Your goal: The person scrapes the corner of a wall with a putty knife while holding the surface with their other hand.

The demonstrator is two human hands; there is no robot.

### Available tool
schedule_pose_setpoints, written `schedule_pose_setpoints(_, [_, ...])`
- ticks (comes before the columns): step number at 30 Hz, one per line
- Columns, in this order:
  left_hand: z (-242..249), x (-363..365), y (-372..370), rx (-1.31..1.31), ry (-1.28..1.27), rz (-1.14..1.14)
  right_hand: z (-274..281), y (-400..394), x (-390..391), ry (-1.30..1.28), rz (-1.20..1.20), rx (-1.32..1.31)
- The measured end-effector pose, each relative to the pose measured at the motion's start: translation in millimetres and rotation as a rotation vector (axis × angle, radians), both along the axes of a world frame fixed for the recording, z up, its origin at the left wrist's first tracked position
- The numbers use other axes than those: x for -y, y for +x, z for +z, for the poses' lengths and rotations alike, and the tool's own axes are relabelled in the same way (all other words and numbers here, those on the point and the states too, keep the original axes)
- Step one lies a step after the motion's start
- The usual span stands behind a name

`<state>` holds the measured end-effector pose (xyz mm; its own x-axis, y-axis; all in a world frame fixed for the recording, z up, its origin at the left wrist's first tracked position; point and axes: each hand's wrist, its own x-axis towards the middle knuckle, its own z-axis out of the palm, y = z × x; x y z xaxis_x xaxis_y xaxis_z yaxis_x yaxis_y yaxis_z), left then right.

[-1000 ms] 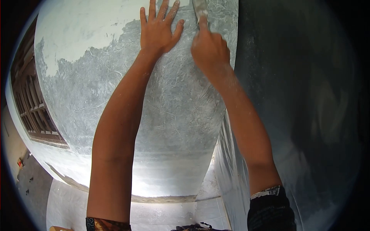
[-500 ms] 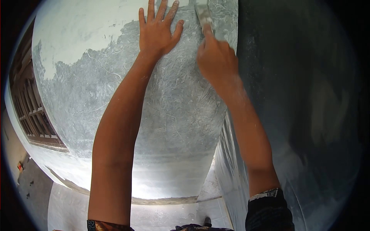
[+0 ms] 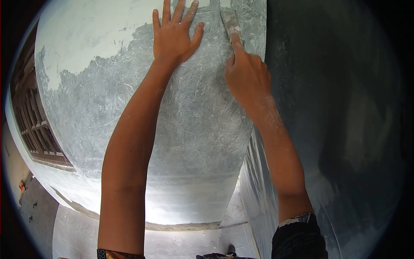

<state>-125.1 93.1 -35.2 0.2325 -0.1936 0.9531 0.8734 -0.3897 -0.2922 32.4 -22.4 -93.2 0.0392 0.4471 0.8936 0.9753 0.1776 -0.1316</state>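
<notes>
Head view: right hand (image 3: 249,75) wrapped round scraper (image 3: 232,23), index finger along it. Long axis runs up, slightly left from those fingers, near right edge of wall (image 3: 194,125). Left hand (image 3: 174,41), farther from scraper, spread flat on wall, left of blade.

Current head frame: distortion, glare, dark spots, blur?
Head view: strong fisheye, the wall bowing, corners black; head view: bright glare low on the wall, the dark surface at right showing little detail; head view: left hand, right hand and scraper look fairly sharp.
</notes>
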Motion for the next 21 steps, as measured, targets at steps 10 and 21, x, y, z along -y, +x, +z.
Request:
schedule_pose_setpoints(10, [-1, -2, 0, -0.002, -0.02, -0.006, -7, 3, 1, -0.009, 0.017, 0.031])
schedule_pose_setpoints(21, [0, 1, 0, 0.002, -0.048, 0.009, 2, 2, -3, 0.005, 0.05, 0.02])
